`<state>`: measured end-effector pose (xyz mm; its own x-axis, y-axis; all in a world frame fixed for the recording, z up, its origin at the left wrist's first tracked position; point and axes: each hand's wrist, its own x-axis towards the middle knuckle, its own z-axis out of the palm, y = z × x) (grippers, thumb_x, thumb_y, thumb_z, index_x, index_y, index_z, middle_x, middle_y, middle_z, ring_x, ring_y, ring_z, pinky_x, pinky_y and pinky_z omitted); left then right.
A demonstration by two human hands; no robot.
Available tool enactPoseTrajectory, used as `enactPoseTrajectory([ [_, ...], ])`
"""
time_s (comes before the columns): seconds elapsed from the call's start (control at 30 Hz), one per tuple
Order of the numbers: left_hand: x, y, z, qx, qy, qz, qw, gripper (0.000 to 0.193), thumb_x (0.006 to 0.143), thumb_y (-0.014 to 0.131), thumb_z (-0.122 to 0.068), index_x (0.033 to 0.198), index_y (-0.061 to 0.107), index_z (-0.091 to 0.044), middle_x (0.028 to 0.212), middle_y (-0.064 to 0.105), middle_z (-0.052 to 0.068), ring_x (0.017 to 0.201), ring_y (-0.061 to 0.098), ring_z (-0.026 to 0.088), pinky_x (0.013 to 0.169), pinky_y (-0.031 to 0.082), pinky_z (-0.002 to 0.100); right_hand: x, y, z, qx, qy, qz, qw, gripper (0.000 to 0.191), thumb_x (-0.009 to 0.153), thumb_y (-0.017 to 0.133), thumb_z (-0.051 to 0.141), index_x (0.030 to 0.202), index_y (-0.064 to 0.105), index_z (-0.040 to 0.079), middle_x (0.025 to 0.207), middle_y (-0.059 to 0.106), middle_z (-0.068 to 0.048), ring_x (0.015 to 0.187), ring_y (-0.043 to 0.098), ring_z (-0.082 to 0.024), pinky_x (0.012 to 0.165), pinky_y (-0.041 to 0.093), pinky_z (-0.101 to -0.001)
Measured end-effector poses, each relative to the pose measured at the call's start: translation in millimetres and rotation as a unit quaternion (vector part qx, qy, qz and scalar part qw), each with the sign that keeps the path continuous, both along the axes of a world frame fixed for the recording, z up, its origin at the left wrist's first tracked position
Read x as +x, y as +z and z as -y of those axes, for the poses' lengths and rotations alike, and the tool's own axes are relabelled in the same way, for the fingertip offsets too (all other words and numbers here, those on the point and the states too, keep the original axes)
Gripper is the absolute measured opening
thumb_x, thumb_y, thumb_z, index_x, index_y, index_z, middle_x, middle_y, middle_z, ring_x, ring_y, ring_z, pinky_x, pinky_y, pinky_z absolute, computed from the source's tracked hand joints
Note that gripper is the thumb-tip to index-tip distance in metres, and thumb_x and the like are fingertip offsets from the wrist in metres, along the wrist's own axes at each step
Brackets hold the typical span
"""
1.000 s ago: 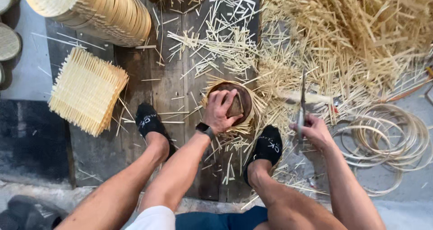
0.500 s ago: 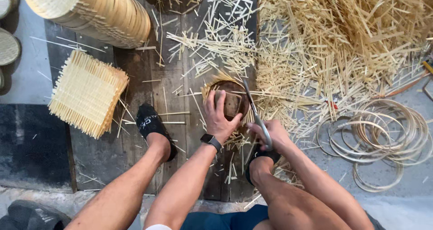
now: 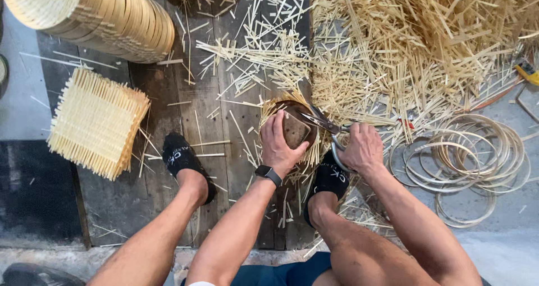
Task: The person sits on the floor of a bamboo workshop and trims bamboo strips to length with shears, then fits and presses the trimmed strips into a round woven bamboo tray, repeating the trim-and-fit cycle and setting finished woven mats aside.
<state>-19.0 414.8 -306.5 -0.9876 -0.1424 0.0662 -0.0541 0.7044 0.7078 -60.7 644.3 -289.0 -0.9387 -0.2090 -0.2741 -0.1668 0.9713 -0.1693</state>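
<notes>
Here, in the head view, the left hand (image 3: 281, 143) presses down on a round woven piece (image 3: 295, 130), fingers spread over its brown middle and holding it flat against the dark wooden floorboards (image 3: 224, 123). The piece lies between the two black-socked feet, the left foot (image 3: 182, 159) well apart from it and the right foot (image 3: 330, 176) just beside it. The right hand (image 3: 364, 148) grips the handles of metal shears (image 3: 324, 124), fingers closed round them; the blades reach to the upper right edge of the woven piece, where loose strip ends stick out.

Right of the hands a deep heap of cut bamboo strips (image 3: 426, 44) crowds close, and a stack of thin hoops (image 3: 477, 154) lies beyond the right wrist. Left of the left foot the boards are more open, up to a square woven mat stack (image 3: 95, 120) and a tall pile of round baskets (image 3: 106, 16) at the upper left.
</notes>
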Motion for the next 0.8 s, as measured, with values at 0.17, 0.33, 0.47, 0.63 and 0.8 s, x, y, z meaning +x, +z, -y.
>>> enactPoseTrajectory([
  [0.17,3.8,0.3,1.2,-0.008,-0.027,0.012,1.0,0.114,0.062,0.096,-0.029,0.154,0.032,-0.006,0.144,0.045,0.022,0.134,0.043,0.042,0.117,0.035,0.052,-11.6,-5.4,-10.8,0.014,0.008,0.026,1.0,0.046,0.088,0.069,0.04,0.11,0.065,0.0,0.101,0.065,-0.019,0.096,0.066,-0.033,0.077,0.055,-0.0479],
  [0.33,-2.6,3.8,4.6,-0.002,-0.076,0.02,0.997,0.112,0.06,0.095,-0.026,0.151,0.034,-0.006,0.144,0.045,0.022,0.134,0.044,0.043,0.117,0.036,0.052,-21.5,-3.0,-6.0,-0.036,0.068,-0.118,0.99,0.059,0.075,0.074,0.054,0.096,0.066,-0.001,0.089,0.064,-0.02,0.084,0.066,-0.035,0.073,0.057,-0.0471],
  [0.47,-9.3,7.1,11.4,-0.024,-0.114,0.023,0.993,0.11,0.057,0.096,-0.022,0.149,0.038,-0.007,0.143,0.047,0.018,0.134,0.043,0.042,0.116,0.036,0.051,-30.9,1.1,-13.0,0.035,0.072,0.011,0.997,0.059,0.088,0.065,0.056,0.105,0.064,-0.001,0.099,0.065,-0.02,0.091,0.066,-0.032,0.078,0.057,-0.0445],
  [0.63,-17.0,13.4,14.9,-0.026,-0.143,0.052,0.988,0.107,0.054,0.092,-0.016,0.149,0.042,-0.012,0.146,0.046,0.015,0.133,0.042,0.04,0.117,0.039,0.048,-44.4,1.6,-25.6,0.024,0.097,-0.013,0.995,0.055,0.093,0.062,0.053,0.106,0.065,0.0,0.099,0.067,-0.019,0.09,0.067,-0.031,0.08,0.057,-0.0442],
  [0.8,-28.1,28.5,14.8,-0.048,-0.235,0.084,0.967,0.109,0.049,0.09,-0.01,0.148,0.043,-0.015,0.148,0.047,0.015,0.136,0.041,0.041,0.117,0.038,0.048,-48.6,-5.4,-17.6,0.027,0.122,-0.066,0.99,0.056,0.068,0.07,0.049,0.09,0.064,-0.002,0.086,0.067,-0.019,0.081,0.067,-0.031,0.074,0.058,-0.0426],
])
